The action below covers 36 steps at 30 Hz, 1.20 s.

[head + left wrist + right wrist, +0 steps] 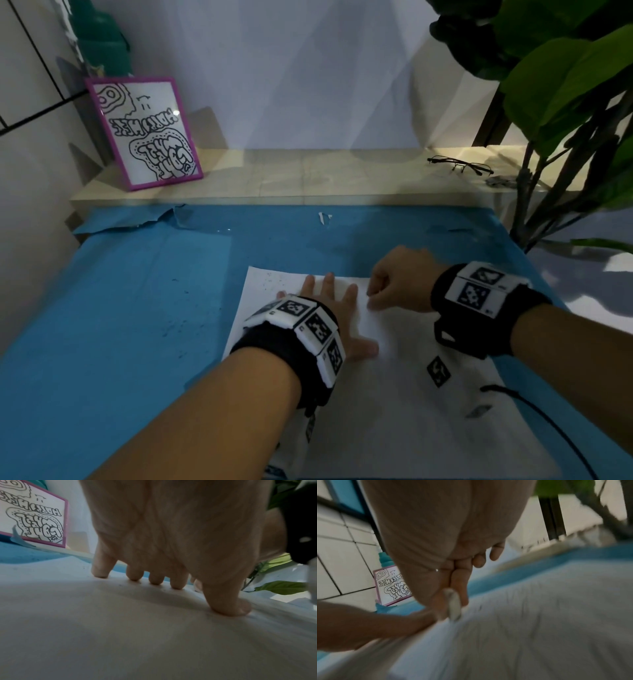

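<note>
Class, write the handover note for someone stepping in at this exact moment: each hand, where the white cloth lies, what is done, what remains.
Left hand: flat, fingers spread, pressing the white cloth down.
Right hand: thumb and forefinger pinch a bit of the cloth near its far edge.
Cloth: spread on the blue table, wrinkled towards the right.
Done: cloth laid out and pinned by the left hand.
Left: probably draw the pinched part across to smooth or fold the cloth.

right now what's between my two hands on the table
Only the white cloth: in the head view a bare strip of it separates the flat left hand from the right hand, which pinches it.
</note>
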Motion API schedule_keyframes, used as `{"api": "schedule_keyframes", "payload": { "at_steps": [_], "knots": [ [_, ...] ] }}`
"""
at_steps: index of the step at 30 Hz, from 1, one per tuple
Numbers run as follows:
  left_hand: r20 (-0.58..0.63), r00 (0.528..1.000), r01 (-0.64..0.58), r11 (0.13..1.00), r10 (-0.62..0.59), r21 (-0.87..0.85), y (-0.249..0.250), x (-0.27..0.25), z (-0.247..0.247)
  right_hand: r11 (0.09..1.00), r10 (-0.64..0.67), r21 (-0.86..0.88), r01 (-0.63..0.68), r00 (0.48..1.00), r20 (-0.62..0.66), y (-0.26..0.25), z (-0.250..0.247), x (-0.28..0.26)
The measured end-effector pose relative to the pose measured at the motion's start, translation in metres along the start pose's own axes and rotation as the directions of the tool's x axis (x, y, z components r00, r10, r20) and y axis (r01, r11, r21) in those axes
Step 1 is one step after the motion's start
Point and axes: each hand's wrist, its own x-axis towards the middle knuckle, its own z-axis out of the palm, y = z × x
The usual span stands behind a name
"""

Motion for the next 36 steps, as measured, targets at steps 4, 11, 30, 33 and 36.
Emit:
{"api": "schedule_keyframes", "payload": {
  "at_steps": [4,11,30,33,36],
  "knots": [
    [-0.014,1.000,0.000,1.000,0.000,0.008,0.000,0.001,0.003,0.991,0.090,-0.090,-0.098,0.992,-0.086,0.009,-0.008,0.005],
    [-0.011,1.000,-0.006,1.000,0.006,0.002,-0.002,0.003,0.003,0.991,0.069,0.116,-0.071,0.997,0.021,0.002,-0.003,0.000],
    [-0.066,0.975,-0.195,0.958,0.213,0.210,0.033,-0.005,-0.008,-0.327,0.646,0.935,0.137,0.754,0.115,0.024,0.055,-0.034],
    [0.028,0.894,-0.439,0.865,0.446,0.245,0.052,0.000,0.007,-0.446,0.616,0.861,0.243,0.781,0.099,0.028,0.060,-0.036],
    [-0.036,0.915,-0.383,0.892,0.402,0.242,0.036,0.021,0.004,-0.397,0.618,0.889,0.228,0.783,0.075,0.028,0.061,-0.035]
  ]
}}
